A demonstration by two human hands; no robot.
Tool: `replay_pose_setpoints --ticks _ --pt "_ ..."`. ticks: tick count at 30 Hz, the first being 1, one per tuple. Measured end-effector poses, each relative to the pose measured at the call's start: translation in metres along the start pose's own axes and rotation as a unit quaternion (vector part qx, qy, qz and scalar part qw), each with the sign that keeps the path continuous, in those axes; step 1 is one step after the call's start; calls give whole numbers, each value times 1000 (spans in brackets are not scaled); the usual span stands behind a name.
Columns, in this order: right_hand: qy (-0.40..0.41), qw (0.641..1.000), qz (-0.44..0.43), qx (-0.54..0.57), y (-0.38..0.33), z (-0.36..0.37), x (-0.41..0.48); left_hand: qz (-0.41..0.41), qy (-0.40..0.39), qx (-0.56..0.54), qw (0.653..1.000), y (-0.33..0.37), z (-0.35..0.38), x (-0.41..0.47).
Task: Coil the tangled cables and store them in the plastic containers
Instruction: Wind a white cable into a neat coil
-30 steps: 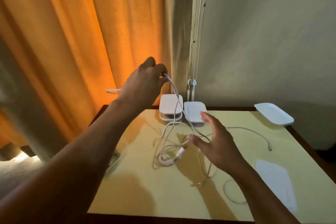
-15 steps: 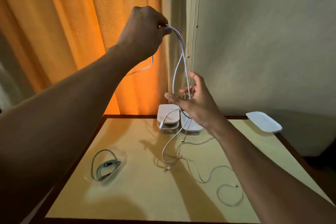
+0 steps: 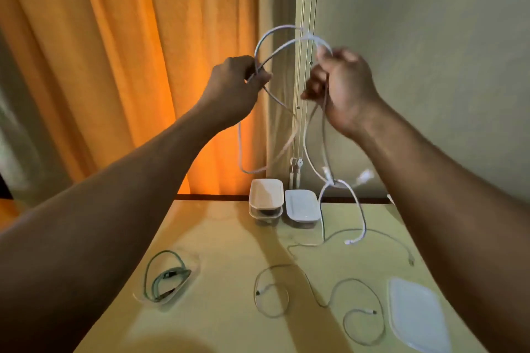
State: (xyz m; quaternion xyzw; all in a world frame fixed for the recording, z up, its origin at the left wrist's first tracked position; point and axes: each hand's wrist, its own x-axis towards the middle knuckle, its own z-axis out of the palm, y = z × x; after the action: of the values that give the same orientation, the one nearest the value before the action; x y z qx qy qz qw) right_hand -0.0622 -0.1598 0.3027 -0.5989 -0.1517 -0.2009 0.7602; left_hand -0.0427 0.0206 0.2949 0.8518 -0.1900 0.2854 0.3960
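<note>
Both hands are up in the air, well above the table. The left hand pinches the white cable in curled fingers. The right hand is fisted round a couple of its strands, and a double loop arches between them. The rest dangles to a snag below the right hand, and the tails look to reach the table.

My guess is it weighs nothing, floppy but a bit springy, and that smooth jacket will slide through a loose grip. I'd hold the cord just behind a plug, not the plug itself, and feed loops from there. Tubs wait at the back, and a thin cable lies loose in front.
</note>
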Motion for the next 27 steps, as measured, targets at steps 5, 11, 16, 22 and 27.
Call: replay_pose_setpoints --ticks 5,11,16,22,27 --pt "-46 997 -16 52 -57 17 32 -81 -108 -329 935 17 17 -4" --pt "-72 995 2 69 -69 30 43 -83 -108 -304 943 29 51 5" --pt "-44 988 -70 -134 -89 28 47 -70 32 -297 952 58 27 45" --pt "64 928 -139 -340 -14 5 -2 -76 140 -313 936 83 -28 92" --pt "-146 959 116 -212 64 2 -59 -80 120 -345 927 93 -25 97"
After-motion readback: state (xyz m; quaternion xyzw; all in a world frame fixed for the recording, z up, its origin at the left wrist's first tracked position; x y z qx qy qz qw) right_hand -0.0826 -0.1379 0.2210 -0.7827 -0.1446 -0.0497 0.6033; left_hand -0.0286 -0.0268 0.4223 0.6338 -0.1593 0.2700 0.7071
